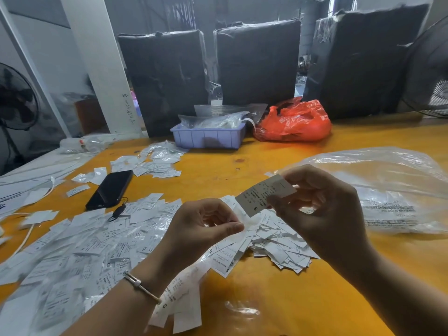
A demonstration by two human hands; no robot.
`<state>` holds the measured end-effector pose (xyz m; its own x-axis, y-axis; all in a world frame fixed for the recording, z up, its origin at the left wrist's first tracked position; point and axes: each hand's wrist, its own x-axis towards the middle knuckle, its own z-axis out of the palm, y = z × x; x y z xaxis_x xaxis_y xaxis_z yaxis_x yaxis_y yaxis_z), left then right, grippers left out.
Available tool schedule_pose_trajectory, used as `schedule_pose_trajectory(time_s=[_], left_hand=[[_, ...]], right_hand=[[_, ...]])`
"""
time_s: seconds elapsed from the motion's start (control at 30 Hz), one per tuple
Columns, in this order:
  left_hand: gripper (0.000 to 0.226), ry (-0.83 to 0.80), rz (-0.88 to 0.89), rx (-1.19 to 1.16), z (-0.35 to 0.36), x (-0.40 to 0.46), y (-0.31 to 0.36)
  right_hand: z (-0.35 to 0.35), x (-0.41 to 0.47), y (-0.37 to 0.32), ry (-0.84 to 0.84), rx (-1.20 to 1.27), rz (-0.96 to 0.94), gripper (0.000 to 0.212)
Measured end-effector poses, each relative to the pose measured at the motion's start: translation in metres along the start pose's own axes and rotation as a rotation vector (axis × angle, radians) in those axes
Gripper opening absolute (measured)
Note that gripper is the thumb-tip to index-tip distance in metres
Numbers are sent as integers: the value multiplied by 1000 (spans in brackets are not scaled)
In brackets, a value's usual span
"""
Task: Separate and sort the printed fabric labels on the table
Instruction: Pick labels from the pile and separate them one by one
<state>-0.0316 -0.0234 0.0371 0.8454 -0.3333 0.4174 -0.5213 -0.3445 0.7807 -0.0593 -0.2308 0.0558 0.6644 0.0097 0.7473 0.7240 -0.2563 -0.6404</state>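
Observation:
My right hand pinches a white printed label marked S, held up over the table. Just to its left, my left hand pinches the edge of another white label strip between thumb and forefinger. Under both hands a small heap of sorted labels lies on the orange table. A big loose spread of labels covers the left part of the table. More labels lie beneath my left wrist.
A black phone lies at the left among the labels. At the back stand a lilac tray with bagged labels, a red plastic bag and dark wrapped bales. A clear plastic bag lies at the right.

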Motion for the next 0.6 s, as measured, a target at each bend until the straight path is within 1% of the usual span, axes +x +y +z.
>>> schedule_pose_trajectory(time_s=[0.2, 0.33, 0.47, 0.6], left_hand=[[22, -12, -5, -20, -1, 0, 1], [21, -48, -25, -57, -1, 0, 0], [15, -80, -36, -61, 0, 1, -1], [12, -124, -39, -75, 2, 0, -1]], right_hand=[[1, 0, 3, -5, -142, -110, 17], [1, 0, 4, -50, -190, -146, 13], [3, 0, 7, -121, -233, -77, 17], [4, 0, 11, -235, -235, 19, 28]])
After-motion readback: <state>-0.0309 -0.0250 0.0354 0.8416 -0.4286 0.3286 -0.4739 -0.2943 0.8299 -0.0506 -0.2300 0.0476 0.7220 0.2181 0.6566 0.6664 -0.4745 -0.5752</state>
